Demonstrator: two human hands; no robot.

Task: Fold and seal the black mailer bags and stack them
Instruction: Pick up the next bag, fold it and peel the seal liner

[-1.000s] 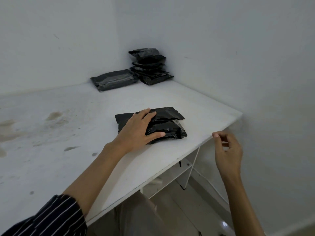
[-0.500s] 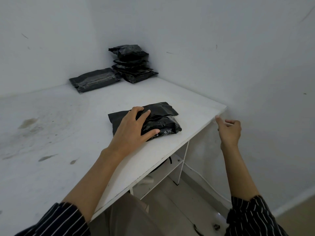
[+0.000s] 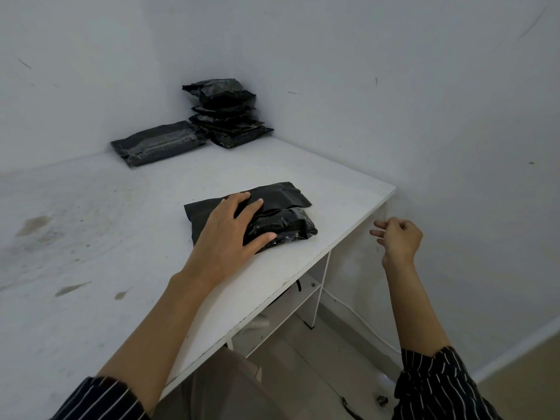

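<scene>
A folded black mailer bag [image 3: 285, 221] lies near the right edge of the white table [image 3: 333, 189]. My left hand [image 3: 230, 234] rests flat on its left half, fingers spread and straight, pressing it down. My right hand [image 3: 400, 237] hangs in the air off the table's right edge, close to the wall, with fingers curled. Whether a thin pale strip is still pinched between its thumb and forefinger is too faint to tell. A stack of several sealed black bags [image 3: 225, 113] stands in the far corner.
One long, unfolded black bag [image 3: 157, 144] lies flat left of the stack against the back wall. The table's left side is stained. Walls close in behind and on the right. A shelf [image 3: 285, 310] and a white cable [image 3: 363, 322] sit under the table's right end.
My right hand has dropped from the table's corner edge to a spot lower and further right. My left hand stays pressed on the bag. The view has shifted slightly.
</scene>
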